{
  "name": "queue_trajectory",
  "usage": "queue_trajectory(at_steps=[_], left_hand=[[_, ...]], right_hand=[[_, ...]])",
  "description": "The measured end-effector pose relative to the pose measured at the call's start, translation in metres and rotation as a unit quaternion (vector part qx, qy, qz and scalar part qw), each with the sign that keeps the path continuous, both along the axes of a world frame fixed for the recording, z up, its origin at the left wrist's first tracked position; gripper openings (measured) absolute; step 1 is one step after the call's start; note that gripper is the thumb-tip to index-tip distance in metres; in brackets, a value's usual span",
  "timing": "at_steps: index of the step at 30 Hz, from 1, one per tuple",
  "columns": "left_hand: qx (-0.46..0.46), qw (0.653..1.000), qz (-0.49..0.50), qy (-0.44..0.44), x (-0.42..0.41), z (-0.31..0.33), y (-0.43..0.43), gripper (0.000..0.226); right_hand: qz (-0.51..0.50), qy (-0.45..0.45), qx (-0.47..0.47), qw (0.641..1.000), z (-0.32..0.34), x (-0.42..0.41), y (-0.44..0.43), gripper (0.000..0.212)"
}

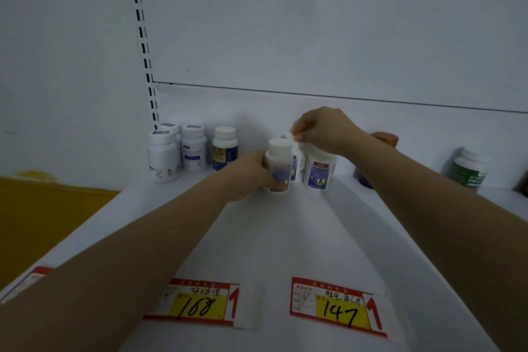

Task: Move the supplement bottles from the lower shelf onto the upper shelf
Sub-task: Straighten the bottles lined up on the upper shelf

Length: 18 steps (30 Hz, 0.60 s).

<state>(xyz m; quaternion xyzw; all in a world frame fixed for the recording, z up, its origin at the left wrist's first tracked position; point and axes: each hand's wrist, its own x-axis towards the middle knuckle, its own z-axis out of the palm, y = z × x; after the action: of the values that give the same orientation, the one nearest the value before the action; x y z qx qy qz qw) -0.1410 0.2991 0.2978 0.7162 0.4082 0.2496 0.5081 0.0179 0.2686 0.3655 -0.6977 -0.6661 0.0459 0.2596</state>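
Observation:
A white shelf (pixel 285 237) stretches away from me to a white back panel. My left hand (pixel 245 174) grips a white supplement bottle (pixel 278 163) with a blue label, upright near the back of the shelf. My right hand (pixel 325 130) pinches the white cap of another bottle (pixel 294 164) just behind it, its fingers curled over the top. A third blue-labelled bottle (pixel 320 171) stands right under my right wrist. Further left stand a blue-labelled bottle (pixel 225 148) and three white bottles (pixel 177 151) by the back panel.
An orange-capped dark bottle (pixel 385 138) is partly hidden behind my right forearm. A green-labelled bottle (pixel 468 168) stands at the far right. Two price tags, 168 (pixel 197 304) and 147 (pixel 337 307), lie on the shelf's front edge. A slotted upright (pixel 143 46) rises at the left.

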Motion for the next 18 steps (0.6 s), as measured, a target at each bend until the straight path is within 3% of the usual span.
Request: queue_trajectory(at_steps=[10,16,18], left_hand=[[-0.01,1.0,-0.022,-0.006,0.018,0.003,-0.01,0.054],[-0.005,1.0,-0.01,-0.015,0.02,0.002,-0.011,0.053],[-0.002,1.0,-0.009,-0.019,0.02,0.001,-0.011,0.051]], right_hand=[[0.026,0.023,0.008,0.999,-0.007,0.005,-0.008,0.014],[-0.019,0.004,0.052,0.998,-0.006,0.013,-0.02,0.03],[-0.049,-0.026,0.02,0.998,-0.004,0.02,-0.027,0.042]])
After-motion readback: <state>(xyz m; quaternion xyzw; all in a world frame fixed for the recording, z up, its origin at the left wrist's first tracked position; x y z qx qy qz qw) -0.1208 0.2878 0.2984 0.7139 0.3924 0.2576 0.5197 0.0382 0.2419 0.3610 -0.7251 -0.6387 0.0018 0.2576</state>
